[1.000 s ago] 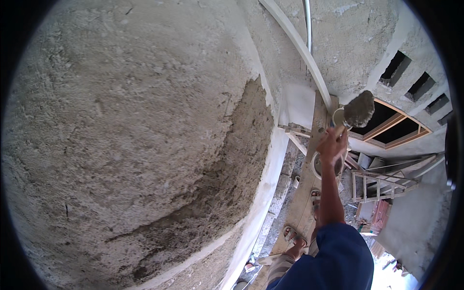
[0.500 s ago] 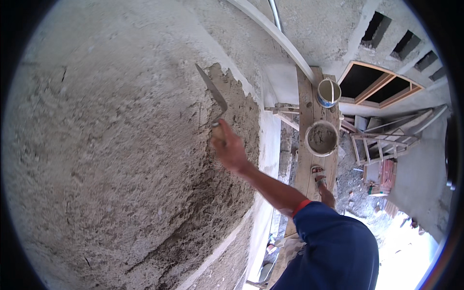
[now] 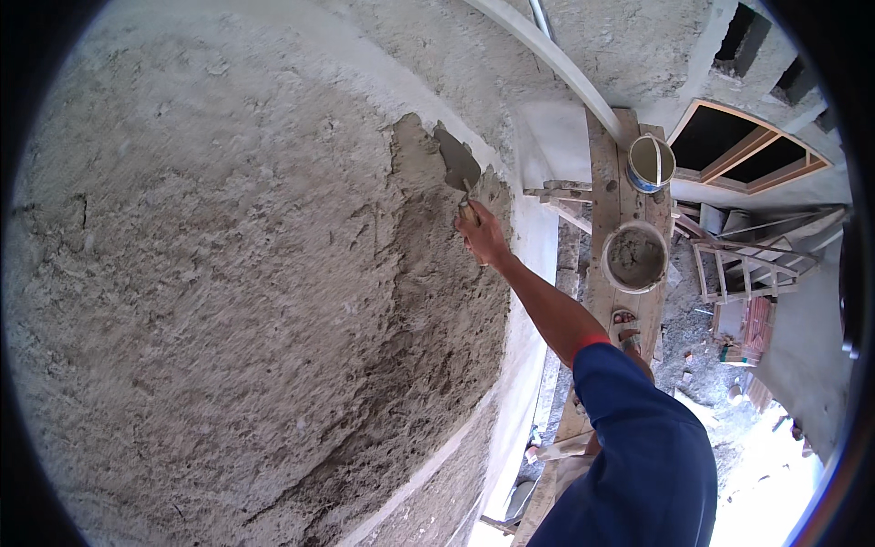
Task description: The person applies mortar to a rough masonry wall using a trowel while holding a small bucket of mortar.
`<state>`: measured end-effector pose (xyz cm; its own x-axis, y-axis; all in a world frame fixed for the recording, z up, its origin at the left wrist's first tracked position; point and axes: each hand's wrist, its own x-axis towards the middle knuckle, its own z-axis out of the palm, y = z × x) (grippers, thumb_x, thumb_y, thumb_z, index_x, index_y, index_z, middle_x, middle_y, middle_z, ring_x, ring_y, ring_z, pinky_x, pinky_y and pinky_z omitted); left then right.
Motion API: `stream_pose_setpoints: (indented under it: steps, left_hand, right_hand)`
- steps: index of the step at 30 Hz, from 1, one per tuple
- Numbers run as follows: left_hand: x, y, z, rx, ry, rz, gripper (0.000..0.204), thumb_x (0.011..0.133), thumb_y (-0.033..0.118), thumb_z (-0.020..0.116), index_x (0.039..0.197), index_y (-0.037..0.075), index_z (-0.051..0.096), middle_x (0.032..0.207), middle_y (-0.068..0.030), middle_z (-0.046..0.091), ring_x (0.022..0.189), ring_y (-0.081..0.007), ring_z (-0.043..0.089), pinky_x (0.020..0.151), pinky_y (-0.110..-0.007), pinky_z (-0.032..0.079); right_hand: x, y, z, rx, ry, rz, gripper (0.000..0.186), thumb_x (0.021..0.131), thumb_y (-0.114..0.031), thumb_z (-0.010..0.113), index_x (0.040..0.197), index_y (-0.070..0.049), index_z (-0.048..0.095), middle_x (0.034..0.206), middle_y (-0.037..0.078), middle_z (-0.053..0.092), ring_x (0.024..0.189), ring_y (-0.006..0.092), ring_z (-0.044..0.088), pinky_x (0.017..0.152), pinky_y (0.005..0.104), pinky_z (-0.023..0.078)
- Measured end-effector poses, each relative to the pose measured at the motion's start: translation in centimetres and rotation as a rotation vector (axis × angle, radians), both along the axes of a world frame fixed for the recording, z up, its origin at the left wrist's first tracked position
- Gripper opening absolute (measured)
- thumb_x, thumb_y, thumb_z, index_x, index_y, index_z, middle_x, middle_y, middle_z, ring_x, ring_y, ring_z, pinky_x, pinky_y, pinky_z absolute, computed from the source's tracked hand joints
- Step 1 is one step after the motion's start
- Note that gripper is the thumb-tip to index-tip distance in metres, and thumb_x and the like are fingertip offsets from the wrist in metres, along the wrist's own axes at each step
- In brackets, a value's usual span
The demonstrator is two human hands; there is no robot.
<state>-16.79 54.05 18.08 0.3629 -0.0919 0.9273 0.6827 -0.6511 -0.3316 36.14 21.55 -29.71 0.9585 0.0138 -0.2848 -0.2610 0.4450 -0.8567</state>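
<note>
My right hand is closed around the wooden handle of a trowel. The grey blade lies at the upper edge of a darker, damp-looking mortar patch on the rough wall. Whether the blade touches the wall along its whole face, I cannot tell. A blue sleeve with a red cuff covers my upper arm. My left hand does not show.
Wooden planks run along the wall, with my sandalled foot on them. A mortar bucket and a white-handled bucket stand there. Beyond are a wooden window frame, a wooden rack and rubble below.
My right hand has moved the trowel to the right across the wall. Its blade has turned from nearly edge-on to showing its broad face. The view has shifted slightly.
</note>
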Motion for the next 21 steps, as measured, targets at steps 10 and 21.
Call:
stream_pose_setpoints:
  steps: [10,21]
  left_hand:
    - [-0.2,-0.6,0.0,-0.025,-0.044,0.023,0.066,0.103,0.037,0.024,0.147,-0.01,0.007,0.154,-0.0303,0.002,0.143,-0.0436,0.002,0.113,-0.057,0.005]
    - [0.3,-1.9,-0.6,-0.088,-0.109,0.012,0.068,0.103,0.04,0.022,0.147,-0.009,0.004,0.153,-0.0314,0.0,0.142,-0.0439,0.0,0.113,-0.056,0.004]
  right_hand:
    - [-8.9,0.3,7.5,0.411,0.151,0.236,0.056,0.086,-0.021,0.062,0.135,-0.004,0.041,0.073,0.006,0.055,0.052,0.0132,0.052,0.044,0.03,0.044]
    - [-18.0,-10.3,17.2,0.336,-0.038,-0.492,0.042,0.088,-0.008,0.049,0.129,-0.002,0.037,0.076,0.009,0.056,0.057,0.0142,0.056,0.045,0.0276,0.049]
